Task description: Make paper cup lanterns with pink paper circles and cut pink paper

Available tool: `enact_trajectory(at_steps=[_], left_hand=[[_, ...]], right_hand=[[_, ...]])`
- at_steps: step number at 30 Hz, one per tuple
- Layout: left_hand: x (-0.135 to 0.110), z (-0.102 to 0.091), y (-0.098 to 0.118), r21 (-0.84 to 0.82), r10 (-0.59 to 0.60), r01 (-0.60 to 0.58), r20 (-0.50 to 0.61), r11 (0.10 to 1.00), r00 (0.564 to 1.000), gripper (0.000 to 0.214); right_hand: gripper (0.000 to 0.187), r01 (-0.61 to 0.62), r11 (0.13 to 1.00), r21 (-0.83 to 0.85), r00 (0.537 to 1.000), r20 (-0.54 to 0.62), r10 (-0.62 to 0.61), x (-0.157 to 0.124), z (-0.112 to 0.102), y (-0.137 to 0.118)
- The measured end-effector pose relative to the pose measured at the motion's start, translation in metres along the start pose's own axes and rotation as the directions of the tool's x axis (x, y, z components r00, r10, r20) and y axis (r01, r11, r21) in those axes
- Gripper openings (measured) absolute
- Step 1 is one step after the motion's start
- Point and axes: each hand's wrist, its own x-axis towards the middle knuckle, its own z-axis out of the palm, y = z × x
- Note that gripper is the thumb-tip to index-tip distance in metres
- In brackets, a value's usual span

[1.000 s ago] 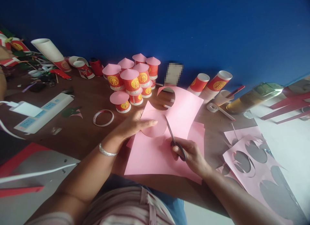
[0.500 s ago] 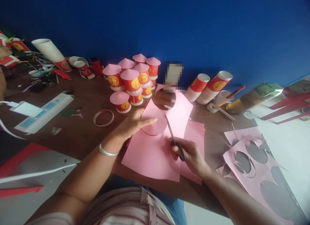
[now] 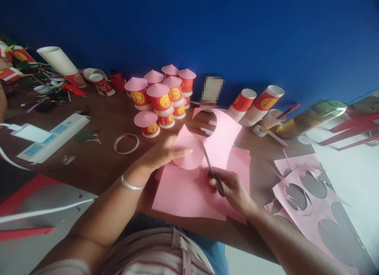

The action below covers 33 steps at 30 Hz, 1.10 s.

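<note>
My left hand [image 3: 164,152] grips a sheet of pink paper [image 3: 189,196], thumb on top and fingers hidden beneath. A partly cut circle [image 3: 191,158] shows just by the thumb, and a round hole opens in the sheet's far end. In my right hand [image 3: 232,186] is a pair of scissors [image 3: 217,180] with dark handles; the blades lie at the circle's right edge. More pink paper [image 3: 241,168] lies underneath on the brown table [image 3: 124,168].
Red paper cups with pink cone tops [image 3: 160,97] stand in a cluster beyond my left hand. A tape ring [image 3: 126,144] and a power strip [image 3: 53,137] lie left. Right are stacked cups [image 3: 268,99], a bottle [image 3: 310,117] and cut paper scraps [image 3: 310,200].
The pink sheet has turned slightly and its far end has shifted right. The circle sits a little lower, and the scissors have barely moved.
</note>
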Motion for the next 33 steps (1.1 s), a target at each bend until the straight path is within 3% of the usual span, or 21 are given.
enact_trajectory(at_steps=[6,20,33], left_hand=[[-0.001,-0.003,0.0,0.075,-0.067,0.063,0.047,0.995,0.997,0.042],[0.0,-0.004,0.001,0.022,0.009,-0.01,0.035,1.0,0.999,0.061],[0.001,-0.011,-0.008,-0.03,-0.043,0.045,0.056,0.999,0.998,0.049]], right_hand=[[0.052,-0.006,1.0,-0.009,1.0,0.008,0.006,0.001,0.0,-0.002],[0.048,0.003,1.0,0.012,0.999,0.04,-0.004,0.001,-0.001,-0.008],[0.052,0.025,1.0,-0.012,0.999,0.049,-0.024,0.0,-0.001,-0.008]])
